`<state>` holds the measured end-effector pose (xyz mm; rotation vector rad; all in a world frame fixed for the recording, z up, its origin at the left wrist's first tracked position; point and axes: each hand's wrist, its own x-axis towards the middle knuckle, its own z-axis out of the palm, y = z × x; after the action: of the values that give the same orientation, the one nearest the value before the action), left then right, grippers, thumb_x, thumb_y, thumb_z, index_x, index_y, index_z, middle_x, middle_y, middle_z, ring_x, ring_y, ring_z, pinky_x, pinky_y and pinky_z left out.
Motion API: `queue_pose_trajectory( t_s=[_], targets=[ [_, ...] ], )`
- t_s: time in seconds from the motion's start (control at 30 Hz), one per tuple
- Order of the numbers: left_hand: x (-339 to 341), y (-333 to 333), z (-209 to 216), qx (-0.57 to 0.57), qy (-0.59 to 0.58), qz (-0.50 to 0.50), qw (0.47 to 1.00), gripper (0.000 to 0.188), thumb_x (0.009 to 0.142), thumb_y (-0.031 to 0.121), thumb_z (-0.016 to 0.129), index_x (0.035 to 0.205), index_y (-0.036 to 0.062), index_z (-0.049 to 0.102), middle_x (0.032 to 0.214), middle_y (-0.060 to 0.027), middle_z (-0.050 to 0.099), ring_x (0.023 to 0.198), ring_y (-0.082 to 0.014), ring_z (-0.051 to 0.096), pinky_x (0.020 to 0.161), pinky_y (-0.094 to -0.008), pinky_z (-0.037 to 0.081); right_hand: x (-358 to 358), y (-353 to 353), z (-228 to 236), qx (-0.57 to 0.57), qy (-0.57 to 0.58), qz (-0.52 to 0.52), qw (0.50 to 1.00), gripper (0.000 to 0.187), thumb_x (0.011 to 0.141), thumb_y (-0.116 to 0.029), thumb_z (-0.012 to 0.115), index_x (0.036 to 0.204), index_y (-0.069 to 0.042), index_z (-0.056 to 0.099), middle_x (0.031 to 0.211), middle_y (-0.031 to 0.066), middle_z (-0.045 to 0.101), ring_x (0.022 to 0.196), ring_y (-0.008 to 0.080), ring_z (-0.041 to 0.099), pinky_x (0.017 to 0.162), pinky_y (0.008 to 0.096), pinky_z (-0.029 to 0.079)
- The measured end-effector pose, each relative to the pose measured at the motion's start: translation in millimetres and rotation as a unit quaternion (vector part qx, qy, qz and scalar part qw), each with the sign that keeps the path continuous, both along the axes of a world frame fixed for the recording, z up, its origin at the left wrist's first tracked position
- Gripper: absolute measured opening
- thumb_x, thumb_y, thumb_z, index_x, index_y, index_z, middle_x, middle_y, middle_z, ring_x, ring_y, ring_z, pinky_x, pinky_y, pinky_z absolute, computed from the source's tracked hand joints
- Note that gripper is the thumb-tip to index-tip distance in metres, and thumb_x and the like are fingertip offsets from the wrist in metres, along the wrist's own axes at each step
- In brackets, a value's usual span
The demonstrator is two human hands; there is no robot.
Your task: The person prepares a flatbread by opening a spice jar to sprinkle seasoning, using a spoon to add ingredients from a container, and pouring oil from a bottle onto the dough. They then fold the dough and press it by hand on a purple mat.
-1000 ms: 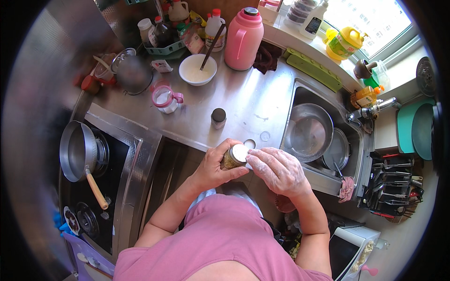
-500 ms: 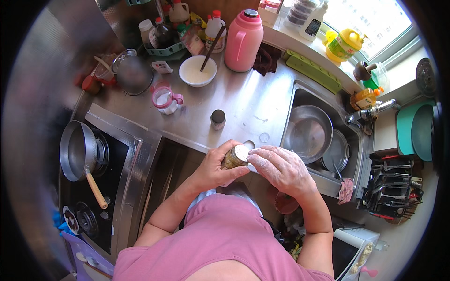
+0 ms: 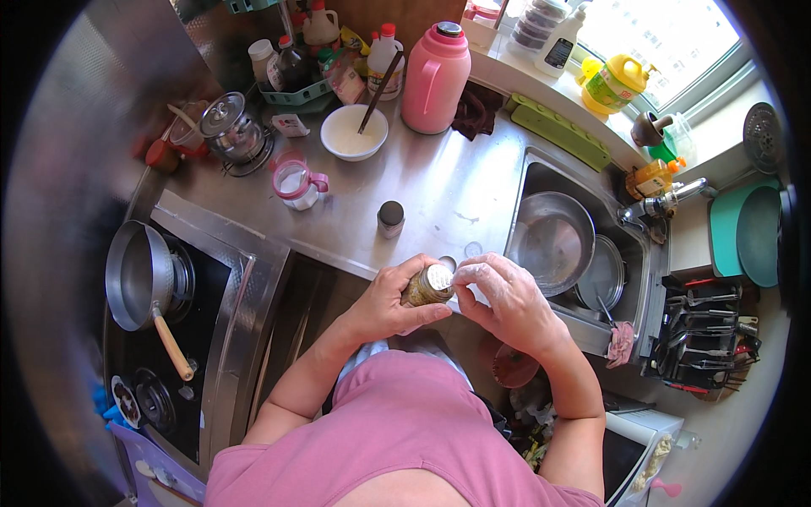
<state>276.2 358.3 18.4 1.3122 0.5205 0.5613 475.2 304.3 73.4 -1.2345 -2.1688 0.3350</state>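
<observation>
In front of my body, a small glass jar (image 3: 420, 293) with yellowish-brown contents is held in my left hand (image 3: 390, 296), fingers and thumb wrapped round its side. A white round seal (image 3: 439, 276) covers its tilted top. My right hand (image 3: 505, 300), dusted with white powder, is closed in a pinch at the seal's right edge; what lies between the fingertips is too small to make out. Just beyond, a round lid (image 3: 448, 264) rests by the counter's edge. A dark-capped shaker bottle (image 3: 390, 219) stands farther back.
On the steel counter (image 3: 346, 232) are a pink-lidded glass jar (image 3: 297, 184), a white bowl (image 3: 346, 154) with chopsticks, and a pink thermos (image 3: 434, 84). The sink (image 3: 528, 177) at right contains a large metal basin (image 3: 553, 241). A pan (image 3: 135, 279) sits on the left stove.
My right hand's fingers have drawn from lying over the jar's top into a pinch at its right edge. My left hand keeps its hold on the jar.
</observation>
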Motion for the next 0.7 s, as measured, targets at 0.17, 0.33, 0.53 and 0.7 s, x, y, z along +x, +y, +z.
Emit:
queue_pose_trajectory(
  t_s=[0.17, 0.33, 0.53, 0.7],
  targets=[
    [-3, 0, -6, -0.023, -0.019, 0.002, 1.0, 0.042, 0.08, 0.018, 0.079, 0.111, 0.0052, 0.054, 0.077, 0.0013, 0.059, 0.058, -0.0033, 0.051, 0.048, -0.0207, 0.04, -2, 0, 5, -0.053, 0.069, -0.011, 0.996, 0.017, 0.081, -0.007, 0.07, 0.097, -0.004, 0.063, 0.093, 0.0111, 0.064, 0.082, 0.0297, 0.064, 0.071, 0.038, 0.053],
    [-6, 2, -5, 0.018, -0.014, -0.006, 1.0, 0.045, 0.079, 0.02, 0.08, 0.113, 0.0047, 0.055, 0.08, -0.0013, 0.061, 0.063, -0.0063, 0.054, 0.055, -0.0226, 0.043, -2, -5, 6, -0.057, 0.09, 0.011, 0.994, 0.019, 0.082, -0.009, 0.071, 0.1, -0.005, 0.066, 0.095, 0.011, 0.065, 0.084, 0.0293, 0.065, 0.073, 0.0376, 0.053],
    [-6, 3, -10, 0.159, -0.007, -0.01, 0.987, 0.053, 0.073, 0.025, 0.085, 0.113, 0.0046, 0.056, 0.093, -0.0091, 0.064, 0.086, -0.0187, 0.062, 0.078, -0.0307, 0.049, -21, -21, 2, -0.007, 0.074, -0.086, 0.994, 0.014, 0.084, -0.004, 0.069, 0.096, -0.001, 0.064, 0.093, 0.013, 0.065, 0.083, 0.0292, 0.065, 0.071, 0.0373, 0.053],
    [5, -9, -29, 0.258, -0.02, 0.0, 0.966, 0.057, 0.069, 0.025, 0.087, 0.112, 0.006, 0.055, 0.098, -0.0105, 0.064, 0.086, -0.0248, 0.063, 0.078, -0.0337, 0.05, -35, -44, -17, -0.119, 0.279, -0.253, 0.919, 0.008, 0.094, -0.005, 0.058, 0.098, 0.002, 0.055, 0.085, 0.0116, 0.068, 0.076, 0.0152, 0.068, 0.074, 0.0269, 0.054]
  ],
)
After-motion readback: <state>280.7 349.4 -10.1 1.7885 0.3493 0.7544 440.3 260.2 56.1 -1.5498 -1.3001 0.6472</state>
